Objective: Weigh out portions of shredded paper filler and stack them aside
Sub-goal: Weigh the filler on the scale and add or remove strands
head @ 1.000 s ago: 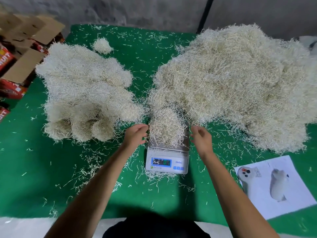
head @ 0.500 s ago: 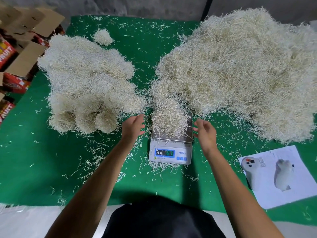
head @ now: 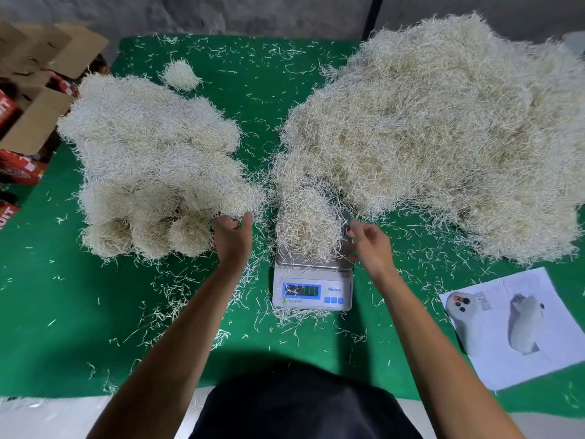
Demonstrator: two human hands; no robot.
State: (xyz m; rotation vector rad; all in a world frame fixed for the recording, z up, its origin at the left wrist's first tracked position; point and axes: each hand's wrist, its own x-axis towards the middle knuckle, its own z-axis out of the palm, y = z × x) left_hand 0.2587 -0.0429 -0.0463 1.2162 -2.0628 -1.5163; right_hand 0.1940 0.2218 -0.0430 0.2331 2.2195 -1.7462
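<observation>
A small white digital scale [head: 311, 291] stands on the green table with a lit blue display. On its steel pan lies a portion of pale shredded paper [head: 305, 224]. My left hand [head: 232, 237] hovers just left of the portion, fingers relaxed and holding nothing. My right hand [head: 368, 245] is at the pan's right edge, fingers loosely curled, nothing in it. A big loose heap of shredded paper [head: 443, 131] fills the right back of the table. To the left sits a stack of rounded weighed portions [head: 152, 172].
A small separate tuft [head: 180, 74] lies behind the left stack. A printed white sheet [head: 519, 321] lies at the right front. Open cardboard boxes [head: 34, 99] stand off the table's left edge. Loose paper strands litter the green cloth [head: 95, 312].
Both hands have drawn slightly apart from the portion on the scale, the left one moving out toward the stacked portions. The scale reading has changed.
</observation>
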